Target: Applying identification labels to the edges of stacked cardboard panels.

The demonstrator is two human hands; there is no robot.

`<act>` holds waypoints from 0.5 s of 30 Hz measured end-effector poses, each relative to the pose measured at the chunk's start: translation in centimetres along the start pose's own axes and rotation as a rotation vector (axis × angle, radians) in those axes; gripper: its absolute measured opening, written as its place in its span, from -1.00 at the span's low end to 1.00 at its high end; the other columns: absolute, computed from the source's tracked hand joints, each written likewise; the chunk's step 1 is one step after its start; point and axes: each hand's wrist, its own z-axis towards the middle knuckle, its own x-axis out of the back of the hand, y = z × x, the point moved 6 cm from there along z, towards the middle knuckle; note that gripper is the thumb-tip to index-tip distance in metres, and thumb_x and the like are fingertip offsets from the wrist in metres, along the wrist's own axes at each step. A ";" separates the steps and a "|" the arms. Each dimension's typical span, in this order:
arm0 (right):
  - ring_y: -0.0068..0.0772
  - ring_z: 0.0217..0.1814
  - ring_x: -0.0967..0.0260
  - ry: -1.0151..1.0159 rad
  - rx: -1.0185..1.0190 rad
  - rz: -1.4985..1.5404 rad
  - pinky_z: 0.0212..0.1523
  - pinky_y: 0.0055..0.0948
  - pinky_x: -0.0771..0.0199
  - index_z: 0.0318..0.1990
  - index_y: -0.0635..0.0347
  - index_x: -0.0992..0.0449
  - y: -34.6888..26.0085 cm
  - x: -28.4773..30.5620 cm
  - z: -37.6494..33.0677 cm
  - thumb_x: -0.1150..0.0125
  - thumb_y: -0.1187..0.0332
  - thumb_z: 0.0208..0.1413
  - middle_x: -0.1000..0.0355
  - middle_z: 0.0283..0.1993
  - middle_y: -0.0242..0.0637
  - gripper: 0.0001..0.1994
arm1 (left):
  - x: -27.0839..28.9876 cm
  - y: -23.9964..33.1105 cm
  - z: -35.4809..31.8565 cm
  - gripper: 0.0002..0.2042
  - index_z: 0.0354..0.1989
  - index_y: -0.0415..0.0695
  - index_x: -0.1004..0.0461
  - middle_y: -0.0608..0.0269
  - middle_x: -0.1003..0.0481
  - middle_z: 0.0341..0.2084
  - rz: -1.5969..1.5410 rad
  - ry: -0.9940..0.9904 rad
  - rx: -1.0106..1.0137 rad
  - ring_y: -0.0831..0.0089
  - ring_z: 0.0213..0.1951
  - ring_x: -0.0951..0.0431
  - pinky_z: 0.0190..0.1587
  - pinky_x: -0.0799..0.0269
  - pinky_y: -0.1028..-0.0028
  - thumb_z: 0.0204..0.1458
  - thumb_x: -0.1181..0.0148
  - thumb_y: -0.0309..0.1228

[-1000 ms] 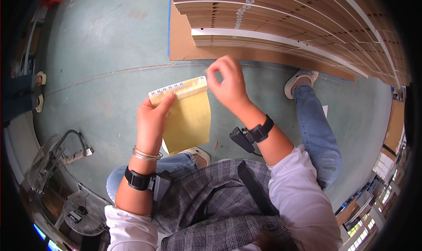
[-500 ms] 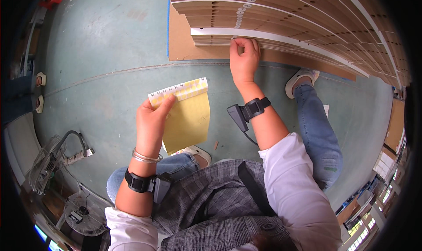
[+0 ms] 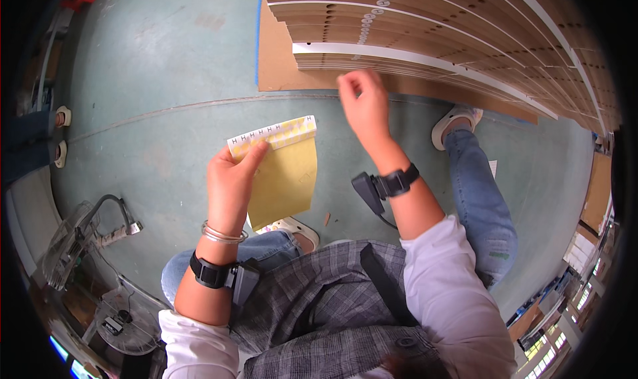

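Observation:
My left hand pinches a yellow backing sheet of round stickers between thumb and fingers. The sheet's upper edge is folded over into a white strip with printed marks and yellow circles, and the rest hangs down. Just in front of the stacked brown panels, my right hand is in the air, apart from them. Its thumb and forefinger are curled together and blurred; whether anything small is between them cannot be made out. A row of round white stickers runs across the panels' stepped edges beside a row of dark holes.
Under the stack lies a brown board with a blue edge on the green floor. At the lower left are wire fan guards and a power strip. Another person's legs show at the far left. Shelving lines the lower right.
My right hand has drawn back from the panel edges, toward me and slightly left. The sticker sheet in my left hand has barely shifted.

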 end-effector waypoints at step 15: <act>-0.36 -0.27 -0.22 -0.507 0.675 -0.200 -0.21 -0.39 -0.15 -0.52 0.08 -0.37 -7.6 -0.5 -4.0 -0.14 0.46 -0.19 -0.26 -0.43 -0.42 -0.92 | -0.2 -0.1 -0.1 -0.84 -0.38 -0.31 -0.47 0.29 -0.50 -0.55 0.105 -0.010 -0.046 0.66 -0.54 -0.44 -0.51 -0.35 0.65 -0.05 -0.17 -0.44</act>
